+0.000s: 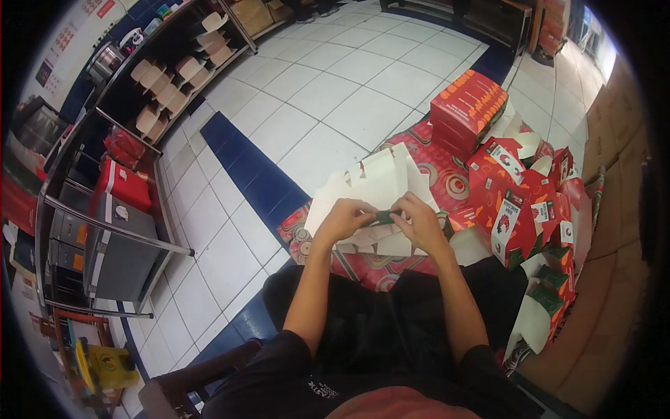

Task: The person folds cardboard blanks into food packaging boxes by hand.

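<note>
In front of me lies a white cardboard box blank (380, 174), its inner side up, on a red patterned cloth (363, 269). A dark green flap (383, 218) shows along its near edge. My left hand (347, 218) pinches the left end of that flap between thumb and fingers. At its right end my right hand (417, 218) grips the same flap, thumb and fingers closed. The hands are a short way apart, with the fold between them. Part of the blank is hidden under my hands.
To the right sits a pile of red printed boxes (513, 199), with a stack of flat red cartons (467, 112) behind. Brown cardboard boxes (614, 230) line the right side. At left stand a metal-framed rack (115, 216) and a shelf of paper containers (167, 87).
</note>
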Demonstrator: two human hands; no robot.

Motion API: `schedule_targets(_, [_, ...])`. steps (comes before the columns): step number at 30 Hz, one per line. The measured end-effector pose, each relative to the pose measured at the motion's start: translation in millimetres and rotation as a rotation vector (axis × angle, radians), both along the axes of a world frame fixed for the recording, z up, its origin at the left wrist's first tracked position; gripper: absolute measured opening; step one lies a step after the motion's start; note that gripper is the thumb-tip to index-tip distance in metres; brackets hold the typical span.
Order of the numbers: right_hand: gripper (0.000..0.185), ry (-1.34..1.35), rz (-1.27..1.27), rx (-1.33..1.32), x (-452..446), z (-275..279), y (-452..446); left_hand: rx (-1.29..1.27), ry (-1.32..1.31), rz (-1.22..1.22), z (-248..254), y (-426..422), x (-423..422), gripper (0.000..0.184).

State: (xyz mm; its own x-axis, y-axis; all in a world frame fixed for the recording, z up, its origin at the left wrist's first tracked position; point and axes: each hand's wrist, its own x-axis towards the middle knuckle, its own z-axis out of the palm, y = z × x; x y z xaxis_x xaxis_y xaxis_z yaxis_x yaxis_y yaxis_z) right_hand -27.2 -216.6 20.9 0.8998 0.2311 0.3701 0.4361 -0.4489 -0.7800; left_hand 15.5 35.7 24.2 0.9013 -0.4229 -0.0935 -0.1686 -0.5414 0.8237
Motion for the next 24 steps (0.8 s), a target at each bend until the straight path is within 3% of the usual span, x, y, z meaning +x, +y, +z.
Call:
schedule_targets(4, [0.014,0.012,0.082,-0.155,-4.5,-5.1,1.2,0.070,-0.008,-0.072,-2.9,-3.0,-3.1,0.021])
schedule_targets(11, [0.023,-0.077,0.028,-0.089,-1.4,-11.8,5.7,-0.079,-0.047,-0.135,10.0,-17.1,-8.1,0.026])
schedule_targets(15, [0.059,-0.007,-0.161,0.206,-0.4,-10.4,23.4,-0.130,-0.232,-0.042,2.2,-27.7,-4.6,0.023])
schedule_targets(16, [0.073,0.075,-0.198,0.352,-0.4,-12.2,26.6,-0.263,-0.232,0.092,8.3,-35.5,-8.1,0.020])
schedule_targets(17, [0.073,0.075,-0.199,0.353,0.6,-20.1,28.8,-0.395,-0.231,0.227,12.4,-42.0,-10.1,0.017])
schedule_targets(19, [0.089,0.329,-0.112,0.557,-0.6,-31.4,34.8,-0.540,-0.198,0.241,12.2,-50.1,-9.9,0.017])
schedule_targets(20, [0.076,0.314,-0.083,0.486,-1.5,-36.2,32.6,-0.622,-0.217,0.277,11.9,-54.1,-11.0,0.016])
schedule_targets(21, [0.076,0.314,-0.084,0.486,1.9,-42.7,31.4,-0.705,-0.236,0.313,14.2,-57.9,-13.0,0.016])
schedule_targets(23, [0.054,0.248,-0.043,0.571,11.6,-60.0,29.8,-0.716,-0.257,0.318,11.5,-61.3,-17.5,0.016])
schedule_targets(24, [0.054,0.251,-0.041,0.572,12.2,-57.7,28.9,-0.631,-0.340,0.326,10.2,-63.2,-20.2,0.017])
